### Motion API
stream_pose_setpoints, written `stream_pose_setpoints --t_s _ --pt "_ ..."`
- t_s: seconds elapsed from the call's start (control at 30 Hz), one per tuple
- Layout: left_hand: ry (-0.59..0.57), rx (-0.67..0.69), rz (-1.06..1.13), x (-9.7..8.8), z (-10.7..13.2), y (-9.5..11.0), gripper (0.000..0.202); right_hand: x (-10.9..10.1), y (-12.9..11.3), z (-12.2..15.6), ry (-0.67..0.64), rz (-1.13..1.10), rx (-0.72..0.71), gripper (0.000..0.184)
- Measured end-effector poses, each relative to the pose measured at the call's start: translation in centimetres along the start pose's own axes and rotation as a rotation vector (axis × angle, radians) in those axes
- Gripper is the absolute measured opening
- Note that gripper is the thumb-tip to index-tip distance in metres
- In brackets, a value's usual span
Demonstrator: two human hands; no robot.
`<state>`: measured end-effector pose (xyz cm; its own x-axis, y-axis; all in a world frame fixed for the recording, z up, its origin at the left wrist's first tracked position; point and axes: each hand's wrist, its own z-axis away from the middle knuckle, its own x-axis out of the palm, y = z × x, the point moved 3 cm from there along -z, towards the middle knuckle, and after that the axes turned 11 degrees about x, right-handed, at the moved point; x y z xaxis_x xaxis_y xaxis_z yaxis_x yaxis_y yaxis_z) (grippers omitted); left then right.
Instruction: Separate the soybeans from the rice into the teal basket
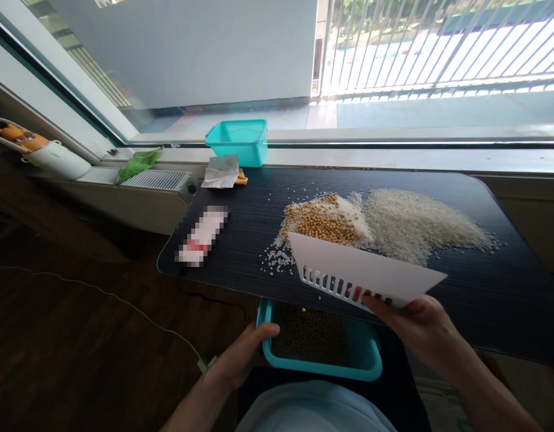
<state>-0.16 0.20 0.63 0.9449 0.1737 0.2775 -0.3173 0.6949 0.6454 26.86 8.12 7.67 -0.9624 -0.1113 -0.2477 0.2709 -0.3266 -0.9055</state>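
My left hand (247, 354) grips the left rim of a turquoise plastic bin (322, 367), thumb over the edge. The bin sits below the table's front edge and holds many small, dark greenish-brown grains (308, 339), with one yellow bean on top. In my right hand (421, 324) is a white slotted plastic sheet (367, 267), tilted at the front of the table with its slots toward me. Just beyond it, yellow soybeans (324, 222) lie heaped on white grains. A larger pile of white rice (412, 222) spreads to the right.
The dark table (245, 240) stands against a window. A second turquoise bin (238, 141) is at its back left, beside a folded grey cloth (221, 171). A pixelated pale object (202, 236) lies at the left edge. A green cloth (139, 163) rests on the radiator.
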Motion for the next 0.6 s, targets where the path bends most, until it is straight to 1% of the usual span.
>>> stream_pose_setpoints --t_s 0.13,0.23,0.3,0.37,0.5,0.6 --pt "0.011 -0.004 0.019 -0.1 0.1 -0.1 0.051 0.4 0.7 0.6 -0.118 0.02 -0.001 0.037" --pt "0.034 -0.014 0.022 -0.1 0.1 -0.2 0.052 -0.3 1.5 1.2 -0.14 0.028 0.007 0.031" --pt "0.056 -0.019 0.013 0.1 0.0 -0.2 0.051 -1.2 2.3 1.3 -0.081 -0.01 0.028 0.031" --pt "0.052 -0.029 0.002 0.5 -0.2 -0.3 0.05 -2.2 3.2 1.3 0.016 -0.053 0.059 0.035" --pt "-0.036 -0.047 0.003 1.9 -0.8 -0.7 0.056 -4.2 5.5 1.4 0.233 -0.082 0.091 0.038" --pt "-0.076 -0.06 -0.009 3.0 -1.2 -1.0 0.062 -5.3 6.1 1.5 0.359 -0.106 0.086 0.036"
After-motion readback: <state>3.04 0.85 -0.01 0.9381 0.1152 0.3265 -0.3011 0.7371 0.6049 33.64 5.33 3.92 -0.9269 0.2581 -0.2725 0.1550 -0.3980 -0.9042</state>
